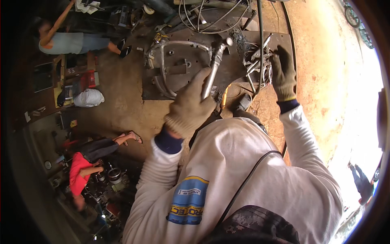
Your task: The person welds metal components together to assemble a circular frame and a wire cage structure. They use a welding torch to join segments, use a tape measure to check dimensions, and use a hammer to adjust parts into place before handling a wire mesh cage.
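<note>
My left hand (191, 103), in a knitted work glove, is wrapped round the handle of a metal hammer (213, 71). The hammer tilts up over a dark steel work table (199, 83), its head above the far edge of a bent metal bar frame (163, 61) lying there. My right hand (284, 75), gloved alike, is at the table's right end with its fingers stretched and nothing visible in them. Close beside its thumb side lies a cluster of metal clamps (256, 61). A yellow-handled tool (224, 97) hangs near the table's front edge.
Coiled cables (215, 28) and scrap metal lie past the table. A hose (260, 40) crosses its right part. At left are a person in grey (67, 42), a white sack (89, 98) and a person in red (81, 171) bent over machine parts.
</note>
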A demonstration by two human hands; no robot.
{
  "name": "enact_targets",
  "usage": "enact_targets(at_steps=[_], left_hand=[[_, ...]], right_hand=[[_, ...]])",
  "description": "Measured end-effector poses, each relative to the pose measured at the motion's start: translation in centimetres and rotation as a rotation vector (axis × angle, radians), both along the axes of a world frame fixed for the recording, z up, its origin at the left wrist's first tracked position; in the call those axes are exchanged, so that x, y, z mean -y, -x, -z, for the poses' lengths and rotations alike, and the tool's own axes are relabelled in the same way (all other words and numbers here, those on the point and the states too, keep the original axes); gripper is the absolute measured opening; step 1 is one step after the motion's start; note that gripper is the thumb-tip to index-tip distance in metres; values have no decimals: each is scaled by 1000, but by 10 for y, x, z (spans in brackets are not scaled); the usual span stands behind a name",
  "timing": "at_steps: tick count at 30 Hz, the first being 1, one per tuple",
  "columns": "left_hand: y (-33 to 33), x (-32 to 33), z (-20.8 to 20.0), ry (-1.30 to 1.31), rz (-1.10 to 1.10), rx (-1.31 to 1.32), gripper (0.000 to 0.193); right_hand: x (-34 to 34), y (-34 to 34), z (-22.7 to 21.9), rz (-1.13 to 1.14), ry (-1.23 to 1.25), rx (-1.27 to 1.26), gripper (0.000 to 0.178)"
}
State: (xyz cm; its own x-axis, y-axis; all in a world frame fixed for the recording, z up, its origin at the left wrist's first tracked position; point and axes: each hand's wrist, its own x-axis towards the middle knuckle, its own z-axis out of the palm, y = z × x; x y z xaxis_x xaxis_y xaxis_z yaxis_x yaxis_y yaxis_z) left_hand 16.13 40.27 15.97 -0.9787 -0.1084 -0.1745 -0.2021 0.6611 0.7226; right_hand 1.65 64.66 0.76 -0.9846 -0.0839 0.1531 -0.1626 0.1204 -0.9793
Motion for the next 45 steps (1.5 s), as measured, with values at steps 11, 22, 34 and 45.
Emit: enact_targets(at_steps=[11, 22, 34, 45], left_hand=[[42, 173, -139, 491, 274, 146, 57], [164, 241, -81, 363, 565, 439, 57], [222, 283, -4, 636, 856, 205, 59], [231, 284, 56, 1029, 773, 201, 49]], right_hand=[[-4, -35, 26, -61, -96, 87, 34], [19, -92, 7, 158, -262, 176, 36], [92, -112, -28, 247, -408, -12, 35], [90, -117, -23, 254, -486, -23, 35]])
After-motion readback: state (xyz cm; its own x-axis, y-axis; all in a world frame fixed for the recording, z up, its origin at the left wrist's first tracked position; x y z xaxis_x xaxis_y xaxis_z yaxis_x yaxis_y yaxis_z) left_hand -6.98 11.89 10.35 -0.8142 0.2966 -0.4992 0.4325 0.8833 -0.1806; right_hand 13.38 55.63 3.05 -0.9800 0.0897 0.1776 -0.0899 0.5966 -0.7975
